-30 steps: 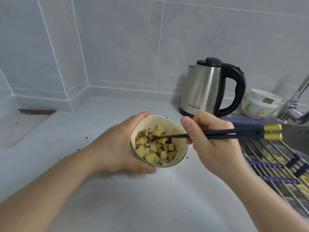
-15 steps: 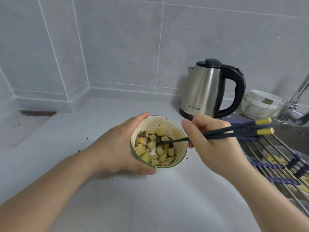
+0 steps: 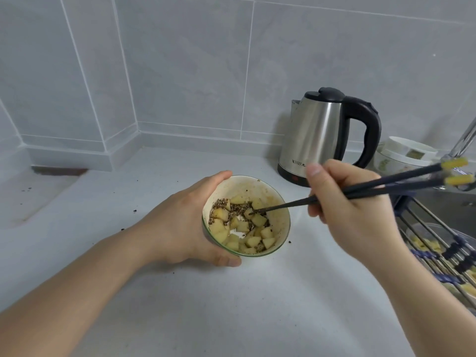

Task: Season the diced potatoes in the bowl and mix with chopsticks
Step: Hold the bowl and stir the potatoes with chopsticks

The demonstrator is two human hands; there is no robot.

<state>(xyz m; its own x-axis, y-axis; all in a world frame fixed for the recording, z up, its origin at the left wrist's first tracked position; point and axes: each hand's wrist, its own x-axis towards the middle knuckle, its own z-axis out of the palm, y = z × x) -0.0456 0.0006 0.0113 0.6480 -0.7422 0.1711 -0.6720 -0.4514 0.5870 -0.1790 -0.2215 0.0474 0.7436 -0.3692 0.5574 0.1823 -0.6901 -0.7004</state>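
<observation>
While the left hand [image 3: 177, 225] wraps its grip around the side of the bowl [image 3: 279, 215] and steadies it on the pale surface [image 3: 257, 305], the right hand [image 3: 353, 210] grasps a pair of dark chopsticks [image 3: 386, 181] and pokes their tips into the diced potatoes [image 3: 253, 231]. The bowl sits near the middle of the surface, in front of a steel kettle [image 3: 319, 135]. A dark patch of seasoning [image 3: 221, 206] lies heaped along the far left side of the bowl, barely spread through the cubes, so the mixing looks only partly done.

To do this step well, the person would likely sweep the tips through that heap and fold it under the cubes, turning pieces up from the bottom instead of stirring only the top. The holding hand should keep the bowl pressed down, since it seems tipped slightly towards the chopsticks. Gentle strokes would keep cubes from hopping over the rim; loose specks already dot the surface.

Compared with half a second ago, the chopsticks' yellow-tipped ends stand higher and farther right, the shafts slope more steeply into the bowl, and the seasoning has spread further across the cubes towards the centre. The left hand's hold is unchanged.
</observation>
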